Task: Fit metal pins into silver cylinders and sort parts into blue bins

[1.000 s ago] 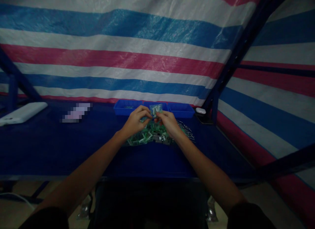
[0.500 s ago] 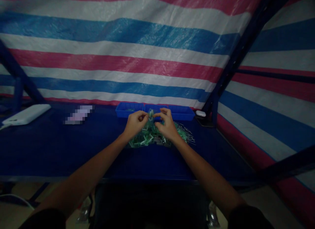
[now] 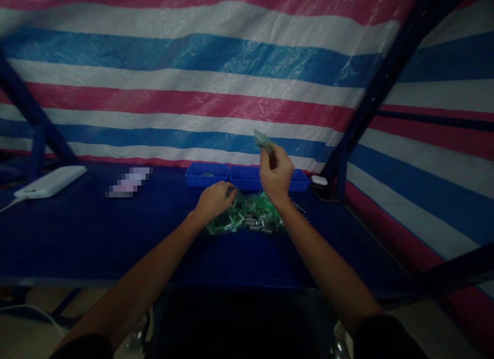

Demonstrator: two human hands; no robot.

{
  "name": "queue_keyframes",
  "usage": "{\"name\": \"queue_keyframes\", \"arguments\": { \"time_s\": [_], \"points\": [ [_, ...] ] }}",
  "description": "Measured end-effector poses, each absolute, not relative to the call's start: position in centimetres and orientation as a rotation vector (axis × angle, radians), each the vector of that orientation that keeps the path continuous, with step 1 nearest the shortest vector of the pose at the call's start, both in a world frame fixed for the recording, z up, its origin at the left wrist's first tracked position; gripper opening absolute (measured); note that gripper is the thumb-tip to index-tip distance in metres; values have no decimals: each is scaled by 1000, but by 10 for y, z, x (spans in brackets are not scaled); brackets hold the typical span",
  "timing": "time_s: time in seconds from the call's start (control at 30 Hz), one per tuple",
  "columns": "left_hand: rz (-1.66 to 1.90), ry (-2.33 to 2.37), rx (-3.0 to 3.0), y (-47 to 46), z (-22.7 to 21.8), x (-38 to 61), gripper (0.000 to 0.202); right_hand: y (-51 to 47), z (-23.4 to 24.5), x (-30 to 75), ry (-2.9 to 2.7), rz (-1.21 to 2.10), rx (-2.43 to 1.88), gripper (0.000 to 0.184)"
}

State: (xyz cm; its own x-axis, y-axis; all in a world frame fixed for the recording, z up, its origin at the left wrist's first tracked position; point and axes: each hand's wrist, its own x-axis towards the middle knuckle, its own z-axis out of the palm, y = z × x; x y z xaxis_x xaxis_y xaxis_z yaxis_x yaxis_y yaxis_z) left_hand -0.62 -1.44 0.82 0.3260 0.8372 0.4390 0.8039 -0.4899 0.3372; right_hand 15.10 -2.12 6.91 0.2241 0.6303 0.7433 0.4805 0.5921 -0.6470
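My right hand (image 3: 278,173) is raised above the blue trays, its fingers pinching a small clear plastic bag (image 3: 262,138) with greenish contents. The bag's tip points up and to the left. Lower down, my left hand (image 3: 214,200) is at the left edge of a pile of green and silvery small parts (image 3: 249,217). Its thumb and fingers are bent together, and whatever they hold is too dark and small to name. Shiny plastic wrapping and several short metallic pieces show in the pile, while my right wrist hides part of its right side.
Blue plastic trays (image 3: 207,182) stand in a row behind the pile; the left one has small pieces in it. A white power bank (image 3: 52,182) with a cable and a blurred-out flat item lie left. At right a white case (image 3: 319,180) rests by a dark phone (image 3: 326,194).
My right hand has risen away from my left hand with the plastic bag in its fingers. My left hand has dropped slightly towards the pile. The view has shifted a little.
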Motion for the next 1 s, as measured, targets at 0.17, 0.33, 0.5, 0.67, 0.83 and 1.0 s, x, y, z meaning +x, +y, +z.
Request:
{"name": "queue_keyframes", "arguments": {
  "time_s": [0.17,0.33,0.5,0.67,0.83,1.0],
  "points": [
    [692,1777,2142,12,-8,-32,48,5,71,124,-1773,208,-1100,50],
    [633,1548,1989,22,-17,-31,37,-2,29,136,-1762,234,-1323,55],
    [989,1403,1905,16,-4,-25,20,-15,10,154,-1662,408,-1364,31],
    [1473,1137,2096,1,15,-19,10,-21,17,143,-1376,970,-1211,49],
    [1324,955,2577,-13,17,-8,3,-23,17,139,-1249,1155,-1055,34],
    [1360,1052,2536,-15,17,-9,22,-19,13,146,-1309,643,-1087,21]
  ]
}}
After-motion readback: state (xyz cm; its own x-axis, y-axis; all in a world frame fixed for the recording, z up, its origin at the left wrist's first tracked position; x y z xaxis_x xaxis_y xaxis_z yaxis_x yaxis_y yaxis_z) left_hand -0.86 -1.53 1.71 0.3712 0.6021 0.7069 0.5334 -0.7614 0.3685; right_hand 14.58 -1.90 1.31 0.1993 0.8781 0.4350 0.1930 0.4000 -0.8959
